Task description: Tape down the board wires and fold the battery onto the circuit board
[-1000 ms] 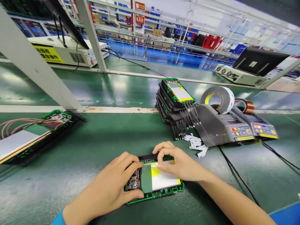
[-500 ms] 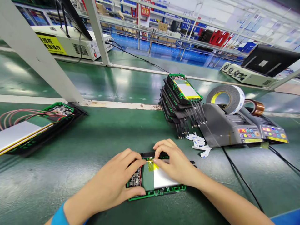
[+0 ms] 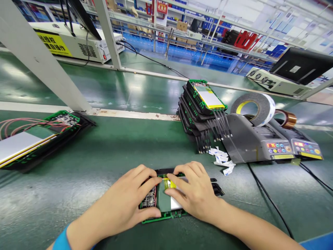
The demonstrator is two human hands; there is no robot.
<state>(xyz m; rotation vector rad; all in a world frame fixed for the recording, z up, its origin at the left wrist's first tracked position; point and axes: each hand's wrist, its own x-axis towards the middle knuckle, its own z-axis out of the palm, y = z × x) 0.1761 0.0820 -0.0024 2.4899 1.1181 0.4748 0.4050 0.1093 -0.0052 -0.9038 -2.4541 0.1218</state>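
An electronics casing [image 3: 173, 216] with a green rim lies on the bench before me, holding a circuit board [image 3: 150, 198] and a flat silver-white battery cell [image 3: 176, 204]. My left hand [image 3: 130, 198] grips its left end, thumb on the near rim and fingertips by the far edge. Clear yellow tape [image 3: 167, 184] lies over the green strip and the cell's far corner. My right hand [image 3: 199, 192] rests over the cell, index fingertip and thumb apart on the taped area. Its palm hides the casing's right part; black leads [image 3: 218, 189] stick out beyond.
Similar casings [image 3: 200, 107] are stacked ahead, beside white backing scraps [image 3: 221, 159]. Two tape dispensers [image 3: 260, 140] stand at right, with a grey tape roll [image 3: 267, 107] and a brown roll [image 3: 289, 119] on top. Another casing with pink wires [image 3: 39, 135] lies left, near a slanting white post [image 3: 47, 59].
My right hand has lowered and flattened over the cell, its thumb shifting left and down. The fingers that were pinched at the tape are now spread on it. My left hand stays put.
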